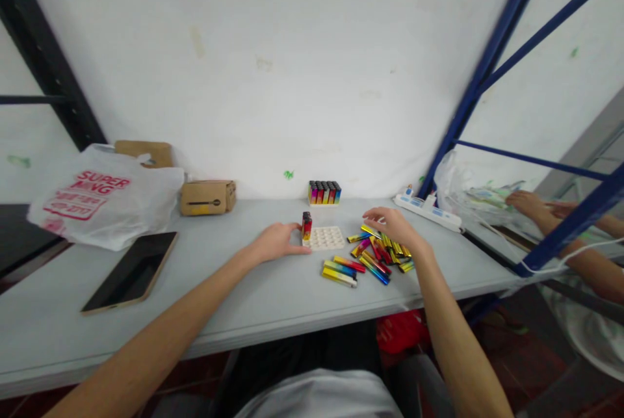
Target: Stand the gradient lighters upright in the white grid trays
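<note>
Scuffed white wall [292,80] behind grey table [263,294]; black post [49,51] left, blue frame [480,85] right.

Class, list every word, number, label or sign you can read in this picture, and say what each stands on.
"SUPER": red print on the white plastic bag.
"NG": end of the word below it, same bag; its start is unclear.
Smaller red lines on the bag: too blurred to read.
Small cardboard box: dark and yellow print, no readable words.
Lighters: nothing readable.
</note>
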Motion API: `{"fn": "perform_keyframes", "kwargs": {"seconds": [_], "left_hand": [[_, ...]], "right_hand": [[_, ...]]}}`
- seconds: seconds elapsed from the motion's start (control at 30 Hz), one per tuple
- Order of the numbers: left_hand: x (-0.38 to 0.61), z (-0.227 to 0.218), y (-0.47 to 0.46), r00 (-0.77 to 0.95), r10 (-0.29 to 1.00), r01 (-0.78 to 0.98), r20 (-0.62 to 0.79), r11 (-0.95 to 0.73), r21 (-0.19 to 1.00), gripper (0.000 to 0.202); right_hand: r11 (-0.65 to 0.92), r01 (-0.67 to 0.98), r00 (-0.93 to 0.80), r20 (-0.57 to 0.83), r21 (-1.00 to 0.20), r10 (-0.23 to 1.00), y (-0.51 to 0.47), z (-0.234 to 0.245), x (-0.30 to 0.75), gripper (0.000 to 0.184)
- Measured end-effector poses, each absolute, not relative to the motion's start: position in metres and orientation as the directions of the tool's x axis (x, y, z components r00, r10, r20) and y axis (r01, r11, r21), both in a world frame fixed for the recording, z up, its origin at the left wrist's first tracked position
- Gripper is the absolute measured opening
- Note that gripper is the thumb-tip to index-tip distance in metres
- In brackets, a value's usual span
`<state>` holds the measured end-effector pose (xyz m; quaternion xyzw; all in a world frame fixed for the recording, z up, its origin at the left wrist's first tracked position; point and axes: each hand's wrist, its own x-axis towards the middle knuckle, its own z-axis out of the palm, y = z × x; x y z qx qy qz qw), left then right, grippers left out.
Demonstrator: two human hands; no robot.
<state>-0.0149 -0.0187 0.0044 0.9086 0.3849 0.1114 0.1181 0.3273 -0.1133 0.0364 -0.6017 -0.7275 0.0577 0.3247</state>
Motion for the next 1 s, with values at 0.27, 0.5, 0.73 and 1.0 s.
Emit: {"fn": "perform_keyframes", "kwargs": {"seconds": [0.27,0.5,0.73,1.0], "left_hand": [[-0.017,0.010,-0.021,0.684,0.725,0.668,0.084,-0.668,0.327,0.084],[-0.018,0.009,-0.019,0.687,0.720,0.658,0.101,-0.675,0.336,0.084],[-0.018,0.012,-0.021,0.687,0.723,0.659,0.074,-0.663,0.355,0.080],[-0.018,0.009,-0.020,0.684,0.725,0.668,0.079,-0.666,0.331,0.082]], "right_hand": [[0.299,0.808,-0.118,0.357,-0.508,0.927,-0.105,0.025,0.336,0.024],[0.356,0.833,-0.266,0.259,-0.423,0.929,-0.093,0.013,0.326,0.010],[0.320,0.732,-0.147,0.319,-0.602,0.936,-0.102,0.021,0.321,0.032],[0.319,0.597,0.113,0.471,-0.736,0.875,-0.092,0.029,0.298,0.045]]}}
